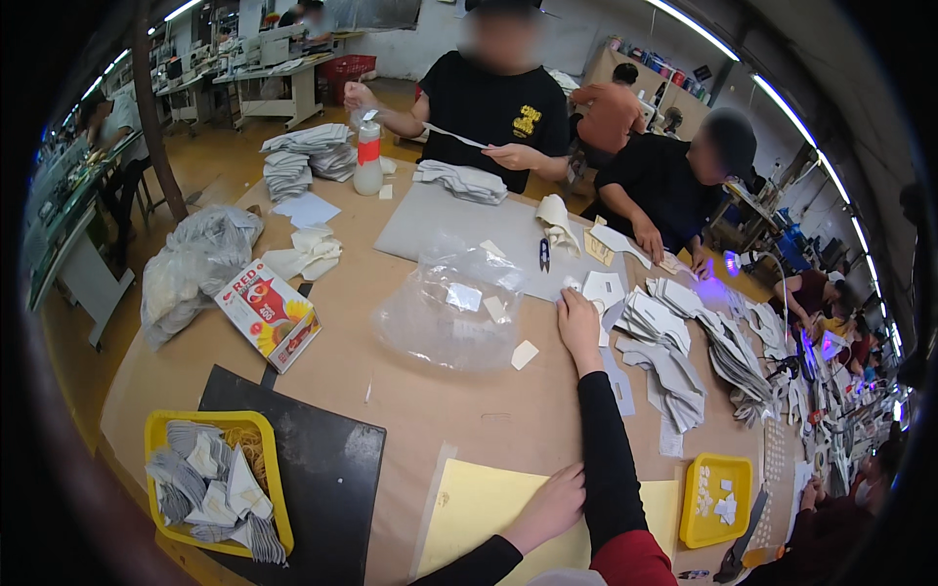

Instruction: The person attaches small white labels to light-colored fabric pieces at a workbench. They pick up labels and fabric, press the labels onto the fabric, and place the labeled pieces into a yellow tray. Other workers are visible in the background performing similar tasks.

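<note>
My right hand [578, 327] reaches far across the table, palm down with fingers stretched forward, at the edge of a white cut piece [603, 289]. No firm hold shows there. My left hand [552, 506] rests low over a yellow sheet [479, 508], beside my right forearm; the sleeve hides its fingertips. Left of my right hand lies a clear plastic bag [420, 317] with small pale pieces on it, and a loose cream piece [525, 355] sits by its edge. Thread snips [544, 255] with dark handles lie beyond my right hand on a grey board [410, 227].
Stacked grey-white cut pieces [664, 381] crowd the right side. Yellow trays of pieces stand at lower left [156, 459] and lower right [745, 488]. A red-and-white box [269, 314], a stuffed bag [195, 264] and a bottle [368, 171] stand left. Two people work opposite.
</note>
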A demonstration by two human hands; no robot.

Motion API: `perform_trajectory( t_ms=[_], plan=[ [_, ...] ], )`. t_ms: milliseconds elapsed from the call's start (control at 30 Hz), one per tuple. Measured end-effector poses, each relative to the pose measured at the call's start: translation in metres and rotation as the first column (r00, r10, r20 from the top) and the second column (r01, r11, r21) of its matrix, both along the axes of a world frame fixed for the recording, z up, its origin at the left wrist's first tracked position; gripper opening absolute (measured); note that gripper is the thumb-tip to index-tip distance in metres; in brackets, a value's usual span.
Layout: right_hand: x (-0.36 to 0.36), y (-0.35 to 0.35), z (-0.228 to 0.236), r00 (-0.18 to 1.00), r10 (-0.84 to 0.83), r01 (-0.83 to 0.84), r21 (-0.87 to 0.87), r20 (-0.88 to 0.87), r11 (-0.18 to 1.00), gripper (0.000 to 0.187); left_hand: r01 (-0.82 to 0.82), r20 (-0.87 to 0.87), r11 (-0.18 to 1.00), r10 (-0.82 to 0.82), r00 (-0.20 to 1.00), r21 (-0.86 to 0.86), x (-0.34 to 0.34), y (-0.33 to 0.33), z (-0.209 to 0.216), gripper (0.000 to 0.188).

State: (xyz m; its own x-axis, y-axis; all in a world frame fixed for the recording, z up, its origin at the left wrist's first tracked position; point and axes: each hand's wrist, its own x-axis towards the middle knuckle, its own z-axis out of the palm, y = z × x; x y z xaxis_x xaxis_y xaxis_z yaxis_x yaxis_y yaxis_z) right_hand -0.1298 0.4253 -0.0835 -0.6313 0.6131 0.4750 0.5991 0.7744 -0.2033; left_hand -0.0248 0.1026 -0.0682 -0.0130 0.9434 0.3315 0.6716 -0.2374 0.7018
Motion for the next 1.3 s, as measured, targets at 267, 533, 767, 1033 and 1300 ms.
perform_trajectory(
  t_ms=[267, 533, 767, 1033, 1300],
  plan=[
    [0.003, -0.019, 0.016, 0.984, -0.170, 0.165, 0.103, 0.044, 0.981, 0.045, -0.028, -0.030, 0.995, 0.030, 0.999, 0.091, 0.004, 0.005, -0.011, 0.025],
    [-0.040, -0.020, 0.035, 0.988, -0.039, 0.047, -0.053, 0.146, 0.997, 0.047, -0.016, -0.031, 1.000, 0.015, 0.999, -0.021, 0.002, 0.003, -0.006, 0.030],
    [-0.062, -0.012, 0.033, 0.993, -0.095, 0.084, 0.152, 0.072, 0.985, 0.031, -0.035, 0.111, 0.999, 0.036, 0.993, -0.005, -0.003, 0.001, -0.001, 0.032],
    [-0.052, -0.020, 0.028, 0.975, -0.026, 0.079, 0.234, -0.222, 0.969, 0.038, -0.032, 0.128, 0.998, 0.025, 0.991, 0.051, 0.000, 0.001, -0.006, 0.030],
    [-0.043, -0.019, 0.037, 0.917, 0.059, 0.069, 0.303, -0.394, 0.950, 0.043, 0.065, -0.072, 0.994, -0.071, 0.995, -0.091, -0.003, 0.001, -0.003, 0.026]
  ],
)
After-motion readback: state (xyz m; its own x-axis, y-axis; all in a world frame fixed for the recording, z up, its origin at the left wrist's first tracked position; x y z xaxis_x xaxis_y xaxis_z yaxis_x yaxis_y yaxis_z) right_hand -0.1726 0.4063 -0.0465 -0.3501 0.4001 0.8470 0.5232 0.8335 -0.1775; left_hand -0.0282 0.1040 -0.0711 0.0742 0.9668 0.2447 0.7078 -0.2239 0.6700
